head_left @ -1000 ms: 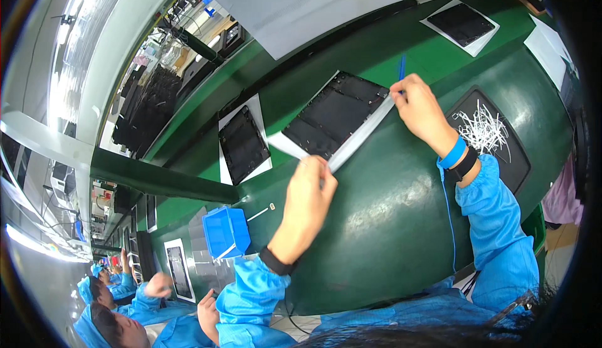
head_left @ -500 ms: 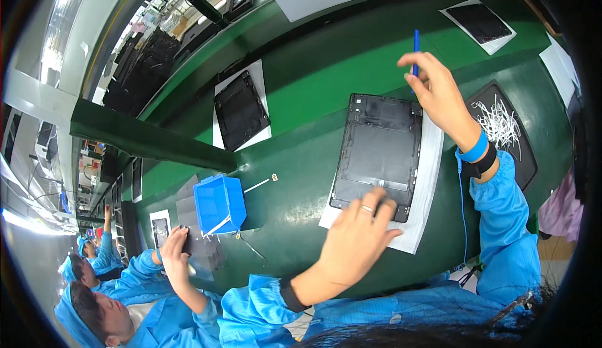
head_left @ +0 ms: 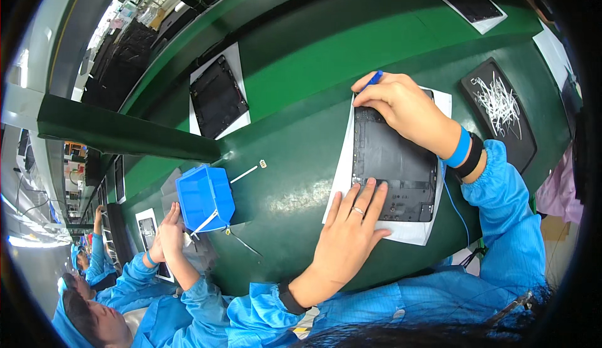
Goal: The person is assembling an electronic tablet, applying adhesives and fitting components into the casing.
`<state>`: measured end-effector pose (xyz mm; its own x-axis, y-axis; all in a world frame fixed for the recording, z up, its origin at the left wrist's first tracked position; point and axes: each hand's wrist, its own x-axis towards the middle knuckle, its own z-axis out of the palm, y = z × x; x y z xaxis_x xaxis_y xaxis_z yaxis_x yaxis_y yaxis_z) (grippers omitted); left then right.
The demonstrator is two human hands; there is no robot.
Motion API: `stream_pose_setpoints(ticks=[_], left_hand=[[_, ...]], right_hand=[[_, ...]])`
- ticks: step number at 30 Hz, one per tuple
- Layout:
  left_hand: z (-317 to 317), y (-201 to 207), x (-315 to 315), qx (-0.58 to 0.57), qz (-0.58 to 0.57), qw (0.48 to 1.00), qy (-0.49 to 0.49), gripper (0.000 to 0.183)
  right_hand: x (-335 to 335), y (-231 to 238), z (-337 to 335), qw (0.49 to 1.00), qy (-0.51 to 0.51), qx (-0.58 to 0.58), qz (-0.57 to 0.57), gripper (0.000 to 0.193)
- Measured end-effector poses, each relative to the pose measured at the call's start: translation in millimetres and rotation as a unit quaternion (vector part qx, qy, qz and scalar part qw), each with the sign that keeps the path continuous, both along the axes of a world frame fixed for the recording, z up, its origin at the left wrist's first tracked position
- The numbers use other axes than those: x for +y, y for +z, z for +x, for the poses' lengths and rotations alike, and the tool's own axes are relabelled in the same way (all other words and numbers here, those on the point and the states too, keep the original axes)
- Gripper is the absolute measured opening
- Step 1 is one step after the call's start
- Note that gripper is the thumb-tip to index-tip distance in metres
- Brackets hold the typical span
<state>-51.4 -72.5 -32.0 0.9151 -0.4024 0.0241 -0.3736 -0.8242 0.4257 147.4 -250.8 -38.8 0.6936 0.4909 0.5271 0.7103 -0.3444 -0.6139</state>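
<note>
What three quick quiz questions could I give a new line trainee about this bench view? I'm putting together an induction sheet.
1. True or false: the left hand lies flat on the near end of the dark tablet shell.
2. What does the right hand hold? A) a white cloth B) a thin blue tool C) a yellow brush
3. What lies directly under the tablet shell on the green belt?

Key
1. True.
2. B, pinched at the shell's far edge.
3. A white sheet.
</note>
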Motion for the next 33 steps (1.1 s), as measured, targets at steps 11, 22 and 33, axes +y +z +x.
stream_pose_setpoints(ticks=[11, 22, 33], left_hand=[[28, 8, 36, 0.045, -0.101, 0.991, -0.07, 0.065], [70, 2, 44, -0.022, -0.088, 0.995, -0.043, 0.051], [36, -3, 21, 0.065, -0.156, 0.979, 0.118, 0.039]], right_hand=[[-4, 38, -29, 0.976, -0.018, 0.1, 0.195, 0.032], [-2, 15, -119, 0.965, 0.196, 0.103, -0.139, 0.034], [-73, 50, -75, 0.965, -0.125, 0.169, 0.158, 0.021]])
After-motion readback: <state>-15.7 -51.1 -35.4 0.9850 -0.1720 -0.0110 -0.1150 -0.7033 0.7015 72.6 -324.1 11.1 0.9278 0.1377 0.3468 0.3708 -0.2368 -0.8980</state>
